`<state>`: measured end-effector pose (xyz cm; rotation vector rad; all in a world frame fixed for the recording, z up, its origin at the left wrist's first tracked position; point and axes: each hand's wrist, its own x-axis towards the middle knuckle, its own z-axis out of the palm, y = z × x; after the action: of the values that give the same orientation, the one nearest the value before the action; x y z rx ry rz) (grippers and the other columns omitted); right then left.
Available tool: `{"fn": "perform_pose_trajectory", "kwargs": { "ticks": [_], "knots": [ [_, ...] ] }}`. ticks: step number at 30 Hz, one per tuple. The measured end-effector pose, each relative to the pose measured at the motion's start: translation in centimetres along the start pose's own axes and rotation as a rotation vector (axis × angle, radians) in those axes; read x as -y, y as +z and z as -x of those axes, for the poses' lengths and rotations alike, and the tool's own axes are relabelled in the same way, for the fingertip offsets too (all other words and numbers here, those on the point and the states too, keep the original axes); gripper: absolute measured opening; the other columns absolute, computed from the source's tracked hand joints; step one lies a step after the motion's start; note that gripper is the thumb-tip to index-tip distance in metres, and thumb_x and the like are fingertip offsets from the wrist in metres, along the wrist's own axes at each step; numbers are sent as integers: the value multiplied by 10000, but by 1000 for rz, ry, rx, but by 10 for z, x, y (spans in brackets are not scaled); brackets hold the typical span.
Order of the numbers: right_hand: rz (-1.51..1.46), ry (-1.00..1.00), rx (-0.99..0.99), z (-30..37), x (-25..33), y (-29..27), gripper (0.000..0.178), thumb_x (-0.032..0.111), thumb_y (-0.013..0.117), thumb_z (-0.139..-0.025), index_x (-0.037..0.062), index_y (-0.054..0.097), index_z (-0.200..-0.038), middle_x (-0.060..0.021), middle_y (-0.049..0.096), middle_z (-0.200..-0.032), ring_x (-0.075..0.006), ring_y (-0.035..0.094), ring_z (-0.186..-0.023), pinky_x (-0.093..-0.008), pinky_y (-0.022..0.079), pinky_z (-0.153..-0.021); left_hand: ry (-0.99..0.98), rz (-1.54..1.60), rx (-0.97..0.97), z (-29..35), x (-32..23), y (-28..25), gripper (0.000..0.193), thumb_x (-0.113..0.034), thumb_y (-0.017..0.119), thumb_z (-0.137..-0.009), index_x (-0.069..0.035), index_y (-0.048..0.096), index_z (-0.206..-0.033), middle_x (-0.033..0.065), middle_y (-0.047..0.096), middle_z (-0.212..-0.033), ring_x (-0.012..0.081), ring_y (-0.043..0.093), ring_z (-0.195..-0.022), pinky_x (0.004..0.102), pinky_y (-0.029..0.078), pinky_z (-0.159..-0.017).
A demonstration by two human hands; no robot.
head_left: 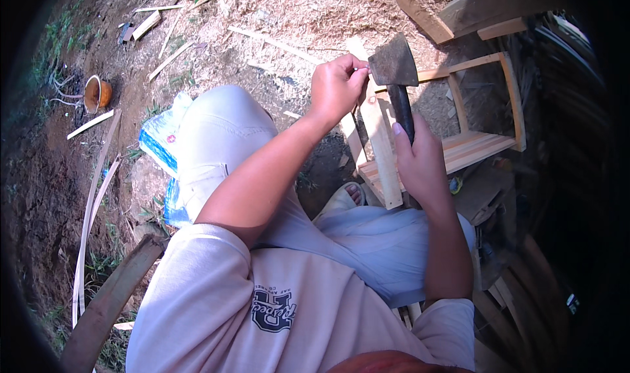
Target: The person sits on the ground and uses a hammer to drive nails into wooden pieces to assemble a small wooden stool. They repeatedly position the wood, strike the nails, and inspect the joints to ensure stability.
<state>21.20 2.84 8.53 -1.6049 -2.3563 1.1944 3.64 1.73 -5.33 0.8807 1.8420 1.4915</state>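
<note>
My right hand (423, 163) is wrapped round the dark handle of a hatchet (395, 59), whose broad metal head points away from me. Close beside that head, my left hand (336, 89) is closed in a pinch; what its fingertips hold is too small to make out. Below both hands a pale wooden slat (379, 143) slants along the end of a slatted wooden frame (482, 143). The left fingertips are over the slat's far end. The frame stands between my legs and the right side, with an open back of thin rails.
Wood shavings (295, 9) cover the ground ahead. Loose strips (172, 61) lie to the left, near an orange-brown pot (98, 94). A blue and white sack (157, 143) is beside my left knee. Heavier boards (492, 9) stand at the far right.
</note>
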Motion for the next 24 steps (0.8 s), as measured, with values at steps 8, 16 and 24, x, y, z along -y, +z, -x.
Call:
{"fn": "perform_pose_trajectory", "kwargs": {
  "ticks": [8,16,24],
  "knots": [
    [91,-75,-16,0,9,1,286,214,583,-1075,-51,560,-1182,-308,680,-842,-526,691,-856,-573,497,-719,3,-63,33,-1,-4,-2,143,-112,737,-945,22,729,-895,118,769,-764,119,685,-629,310,533,-601],
    [44,-130,-94,7,33,-5,271,201,576,-1076,-54,551,-1163,-327,670,-835,-551,675,-861,-601,490,-729,20,146,23,0,-3,0,109,-70,695,-964,20,719,-907,100,750,-737,120,688,-622,306,534,-587],
    [122,-130,-96,10,28,1,270,194,566,-1079,-59,544,-1174,-311,686,-866,-529,693,-860,-585,508,-743,-15,70,26,1,-11,-4,122,-94,706,-972,21,737,-949,101,769,-784,111,686,-686,304,539,-634]
  ]
}}
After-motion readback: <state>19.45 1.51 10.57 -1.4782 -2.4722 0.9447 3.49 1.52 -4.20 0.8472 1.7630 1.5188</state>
